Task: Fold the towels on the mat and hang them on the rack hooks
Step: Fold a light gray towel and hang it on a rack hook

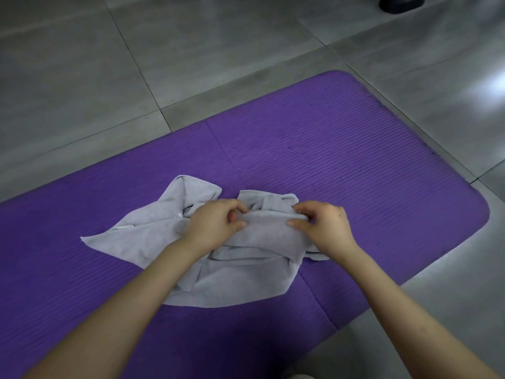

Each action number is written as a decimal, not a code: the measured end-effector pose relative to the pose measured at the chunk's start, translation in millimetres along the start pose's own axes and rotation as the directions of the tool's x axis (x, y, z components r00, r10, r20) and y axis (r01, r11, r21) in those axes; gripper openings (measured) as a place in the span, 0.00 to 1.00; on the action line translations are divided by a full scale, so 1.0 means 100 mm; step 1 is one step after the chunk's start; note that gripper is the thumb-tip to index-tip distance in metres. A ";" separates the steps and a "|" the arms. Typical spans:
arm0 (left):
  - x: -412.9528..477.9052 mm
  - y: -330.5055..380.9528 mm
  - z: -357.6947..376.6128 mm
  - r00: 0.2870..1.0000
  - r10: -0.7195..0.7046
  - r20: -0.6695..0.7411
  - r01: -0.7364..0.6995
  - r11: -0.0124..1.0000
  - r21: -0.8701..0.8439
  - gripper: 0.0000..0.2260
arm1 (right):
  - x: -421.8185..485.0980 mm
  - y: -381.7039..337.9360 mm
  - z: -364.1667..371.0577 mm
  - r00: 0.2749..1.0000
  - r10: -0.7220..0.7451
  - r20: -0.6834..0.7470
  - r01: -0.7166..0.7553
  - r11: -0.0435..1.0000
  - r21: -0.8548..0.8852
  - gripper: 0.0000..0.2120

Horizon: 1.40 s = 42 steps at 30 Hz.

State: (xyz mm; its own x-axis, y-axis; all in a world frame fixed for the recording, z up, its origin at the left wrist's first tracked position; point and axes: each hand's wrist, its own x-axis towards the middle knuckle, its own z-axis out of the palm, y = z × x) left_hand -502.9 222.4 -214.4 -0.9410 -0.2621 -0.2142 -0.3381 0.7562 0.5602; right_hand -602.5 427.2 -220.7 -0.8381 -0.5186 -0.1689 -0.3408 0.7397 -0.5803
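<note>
my left hand [216, 222] and right hand [319, 225] each pinched the same raised fold of the grey towel [240, 269], thumbs under it and fingers [237, 205] curled over it. the two grips sat near each other, with a short run of the folded edge stretched between them. the towel lay crumpled on the purple mat [341, 149], right under my fingers. one loose corner trailed out to the left of my left hand, a flap stood just beyond my knuckles, and the nearest hem curved back toward my forearms. ahead of my fingertips and to the right of my right hand, the mat ran open to its rounded corners. beyond its far edge lay grey floor tiles [191, 50], and a dark object [401, 2] sat far off to the right, cut by the frame.
</note>
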 end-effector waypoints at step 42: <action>-0.95 0.54 -2.56 0.944 -0.246 -0.220 -0.047 0.560 -0.827 0.10 | -0.40 -2.67 -1.18 0.980 -0.193 -0.042 0.196 0.978 0.065 0.16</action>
State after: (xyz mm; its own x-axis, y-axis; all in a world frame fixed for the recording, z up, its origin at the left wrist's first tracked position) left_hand -435.2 134.7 40.8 -0.8084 -0.5654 -0.1636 -0.1574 -0.0601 0.9857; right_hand -527.7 300.7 34.9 -0.7736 -0.6333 -0.0197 -0.4700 0.5945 -0.6524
